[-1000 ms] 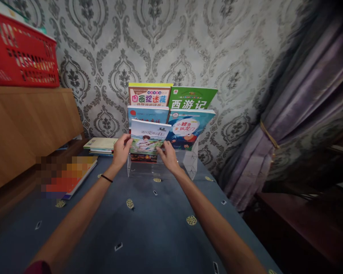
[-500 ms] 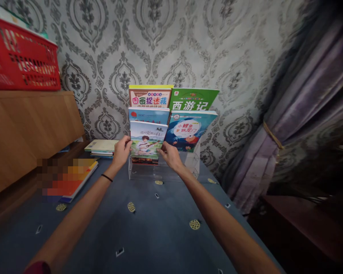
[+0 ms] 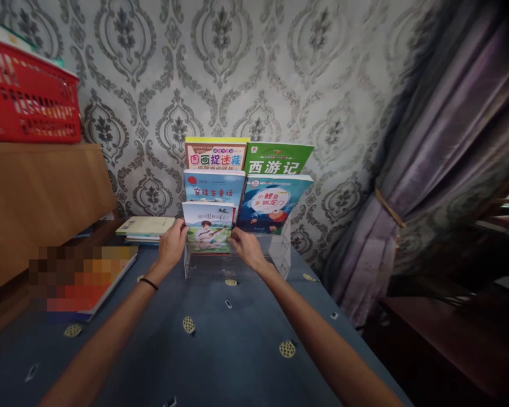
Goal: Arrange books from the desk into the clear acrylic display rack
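A thin picture book (image 3: 207,230) with a guitar player on its cover stands nearly upright at the front left of a clear book rack (image 3: 237,268). My left hand (image 3: 172,243) grips its left edge, and my right hand (image 3: 247,247) has its right edge between thumb and fingers. Behind it in the rack rise a light blue book (image 3: 214,187) and a pink-and-yellow book (image 3: 215,158). To the right are a dark blue book with a fish (image 3: 271,206) and, higher up, a green book (image 3: 279,157).
Left of the rack lies a small stack of books (image 3: 146,227). Nearer me is an orange-red book (image 3: 108,282), partly blurred out. A red basket (image 3: 29,93) sits on a wooden cabinet (image 3: 42,209) at left. A tied curtain (image 3: 373,260) hangs beyond the table's right edge.
Both hands have lowered the guitar-player book in front of the light blue book, whose red title now shows. The view has shifted slightly.
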The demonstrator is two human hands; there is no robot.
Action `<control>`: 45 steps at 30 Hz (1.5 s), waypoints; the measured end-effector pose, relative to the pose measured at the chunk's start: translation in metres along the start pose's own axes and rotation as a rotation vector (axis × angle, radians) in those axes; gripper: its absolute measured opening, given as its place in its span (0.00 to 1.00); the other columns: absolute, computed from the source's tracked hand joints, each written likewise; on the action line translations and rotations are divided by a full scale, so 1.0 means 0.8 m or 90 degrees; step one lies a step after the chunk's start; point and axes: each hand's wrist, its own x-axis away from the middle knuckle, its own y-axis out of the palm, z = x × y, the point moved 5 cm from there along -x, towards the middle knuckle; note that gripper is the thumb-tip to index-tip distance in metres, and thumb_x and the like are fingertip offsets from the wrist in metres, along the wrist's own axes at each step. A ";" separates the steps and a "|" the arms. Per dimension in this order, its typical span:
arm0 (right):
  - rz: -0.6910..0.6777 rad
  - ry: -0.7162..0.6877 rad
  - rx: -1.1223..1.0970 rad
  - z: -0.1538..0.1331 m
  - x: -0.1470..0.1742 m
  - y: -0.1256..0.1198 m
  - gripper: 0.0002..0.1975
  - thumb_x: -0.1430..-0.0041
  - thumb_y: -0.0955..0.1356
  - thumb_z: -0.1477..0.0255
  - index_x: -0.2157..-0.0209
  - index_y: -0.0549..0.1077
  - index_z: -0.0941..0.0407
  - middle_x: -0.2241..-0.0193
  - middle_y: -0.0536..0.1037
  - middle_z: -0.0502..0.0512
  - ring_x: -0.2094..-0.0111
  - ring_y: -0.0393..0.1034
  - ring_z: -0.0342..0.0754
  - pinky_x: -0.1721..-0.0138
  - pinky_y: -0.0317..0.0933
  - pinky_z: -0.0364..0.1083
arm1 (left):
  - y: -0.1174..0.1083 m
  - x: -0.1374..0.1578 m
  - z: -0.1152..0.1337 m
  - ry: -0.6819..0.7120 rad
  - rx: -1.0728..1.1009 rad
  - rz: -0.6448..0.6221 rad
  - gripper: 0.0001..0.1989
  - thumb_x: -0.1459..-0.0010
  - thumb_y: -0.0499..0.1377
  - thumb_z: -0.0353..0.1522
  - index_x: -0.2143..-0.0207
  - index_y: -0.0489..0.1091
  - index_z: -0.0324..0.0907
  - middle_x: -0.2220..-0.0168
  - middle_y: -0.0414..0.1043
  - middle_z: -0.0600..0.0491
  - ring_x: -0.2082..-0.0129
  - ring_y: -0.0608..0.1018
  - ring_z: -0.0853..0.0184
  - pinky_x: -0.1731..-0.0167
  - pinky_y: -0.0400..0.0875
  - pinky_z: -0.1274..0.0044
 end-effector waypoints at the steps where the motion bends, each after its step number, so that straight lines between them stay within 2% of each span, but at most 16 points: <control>1: -0.004 0.007 0.005 -0.001 0.001 -0.001 0.03 0.37 0.67 0.71 0.62 0.73 0.52 0.66 0.82 0.56 0.66 0.75 0.52 0.69 0.55 0.44 | -0.001 -0.002 0.003 -0.009 -0.029 0.003 0.08 0.32 0.50 0.36 0.57 0.67 0.45 0.65 0.76 0.50 0.65 0.78 0.60 0.66 0.63 0.76; 4: 0.016 0.014 -0.005 -0.006 0.000 -0.009 0.03 0.36 0.67 0.69 0.64 0.73 0.52 0.66 0.82 0.55 0.65 0.75 0.52 0.69 0.56 0.44 | -0.008 -0.010 0.015 -0.035 -0.087 0.005 0.14 0.31 0.51 0.37 0.47 0.63 0.42 0.62 0.78 0.46 0.64 0.80 0.56 0.68 0.63 0.75; 7: 0.093 -0.001 -0.063 -0.014 -0.008 -0.024 0.05 0.36 0.66 0.66 0.64 0.73 0.52 0.65 0.81 0.56 0.64 0.74 0.51 0.65 0.60 0.45 | -0.017 -0.019 0.027 -0.025 -0.121 0.021 0.26 0.32 0.53 0.37 0.36 0.54 0.39 0.58 0.79 0.43 0.63 0.81 0.54 0.67 0.66 0.74; 9: 0.148 -0.013 -0.113 -0.018 -0.016 -0.033 0.07 0.37 0.66 0.65 0.63 0.73 0.53 0.65 0.80 0.56 0.64 0.74 0.51 0.63 0.62 0.46 | -0.024 -0.023 0.036 0.005 -0.141 0.036 0.30 0.32 0.53 0.36 0.32 0.50 0.39 0.56 0.79 0.42 0.63 0.82 0.54 0.66 0.67 0.74; 13: 0.218 -0.010 -0.207 -0.020 -0.029 -0.041 0.09 0.39 0.66 0.64 0.64 0.73 0.54 0.65 0.80 0.57 0.64 0.74 0.51 0.59 0.65 0.49 | -0.032 -0.026 0.049 0.046 -0.181 0.029 0.27 0.32 0.52 0.35 0.33 0.55 0.43 0.51 0.78 0.42 0.61 0.81 0.56 0.64 0.69 0.74; 17: 0.218 0.013 -0.303 -0.014 -0.032 -0.038 0.12 0.41 0.67 0.61 0.64 0.73 0.56 0.66 0.81 0.57 0.65 0.75 0.51 0.60 0.67 0.48 | -0.038 -0.027 0.057 0.048 -0.220 0.010 0.24 0.30 0.50 0.34 0.33 0.58 0.45 0.47 0.76 0.45 0.57 0.80 0.57 0.62 0.70 0.74; 20: 0.214 0.020 -0.336 -0.011 -0.030 -0.037 0.14 0.42 0.67 0.60 0.63 0.73 0.56 0.67 0.81 0.57 0.66 0.75 0.51 0.63 0.67 0.47 | -0.038 -0.026 0.062 0.074 -0.259 -0.010 0.23 0.29 0.48 0.34 0.34 0.61 0.47 0.49 0.76 0.46 0.59 0.80 0.59 0.63 0.70 0.74; 24: 0.214 0.009 -0.288 -0.015 -0.026 -0.040 0.11 0.41 0.66 0.62 0.65 0.73 0.55 0.70 0.81 0.54 0.68 0.74 0.49 0.65 0.64 0.45 | -0.034 -0.025 0.061 0.076 -0.288 -0.016 0.23 0.29 0.48 0.34 0.35 0.62 0.46 0.51 0.75 0.46 0.61 0.80 0.59 0.65 0.70 0.73; 29: 0.192 0.040 -0.201 -0.019 -0.022 -0.039 0.10 0.38 0.65 0.66 0.65 0.76 0.55 0.69 0.82 0.54 0.67 0.75 0.49 0.65 0.61 0.44 | -0.029 -0.027 0.056 0.060 -0.247 -0.008 0.23 0.29 0.48 0.32 0.34 0.60 0.45 0.49 0.75 0.45 0.57 0.80 0.58 0.63 0.69 0.74; 33: 0.157 0.092 -0.127 -0.020 -0.019 -0.037 0.12 0.35 0.65 0.67 0.60 0.79 0.55 0.64 0.84 0.56 0.65 0.77 0.50 0.64 0.60 0.43 | -0.021 -0.028 0.046 0.064 -0.178 -0.012 0.26 0.31 0.51 0.32 0.32 0.55 0.45 0.47 0.75 0.46 0.55 0.80 0.58 0.60 0.70 0.74; 35: 0.131 0.121 -0.072 -0.021 -0.015 -0.034 0.13 0.34 0.64 0.67 0.56 0.79 0.55 0.61 0.84 0.57 0.62 0.78 0.52 0.63 0.60 0.44 | -0.016 -0.025 0.036 0.035 -0.132 -0.014 0.29 0.32 0.52 0.31 0.31 0.51 0.42 0.50 0.76 0.45 0.56 0.80 0.58 0.60 0.70 0.73; 37: 0.096 0.148 -0.005 -0.024 -0.010 -0.030 0.14 0.32 0.63 0.68 0.54 0.79 0.55 0.58 0.84 0.59 0.59 0.78 0.54 0.62 0.60 0.44 | -0.012 -0.023 0.026 0.010 -0.090 -0.011 0.26 0.32 0.53 0.31 0.34 0.54 0.39 0.53 0.77 0.45 0.56 0.80 0.57 0.59 0.71 0.72; 40: 0.036 0.182 0.078 -0.029 0.000 -0.023 0.16 0.30 0.62 0.67 0.53 0.80 0.54 0.56 0.84 0.61 0.56 0.78 0.55 0.62 0.59 0.44 | -0.005 -0.020 0.021 0.026 -0.071 -0.016 0.15 0.32 0.52 0.31 0.45 0.64 0.39 0.53 0.76 0.43 0.52 0.78 0.57 0.56 0.71 0.71; 42: 0.013 0.200 0.109 -0.032 0.005 -0.020 0.16 0.30 0.62 0.68 0.52 0.80 0.53 0.56 0.84 0.61 0.56 0.78 0.54 0.63 0.59 0.44 | -0.001 -0.019 0.021 0.035 -0.084 -0.024 0.11 0.32 0.52 0.31 0.49 0.67 0.40 0.53 0.75 0.43 0.52 0.77 0.57 0.55 0.71 0.70; 45: 0.005 0.219 0.125 -0.036 0.009 -0.018 0.16 0.29 0.62 0.68 0.51 0.79 0.53 0.57 0.84 0.60 0.56 0.79 0.53 0.63 0.59 0.44 | 0.000 -0.020 0.023 0.027 -0.111 -0.034 0.11 0.32 0.52 0.31 0.50 0.67 0.40 0.54 0.74 0.44 0.52 0.77 0.57 0.55 0.70 0.70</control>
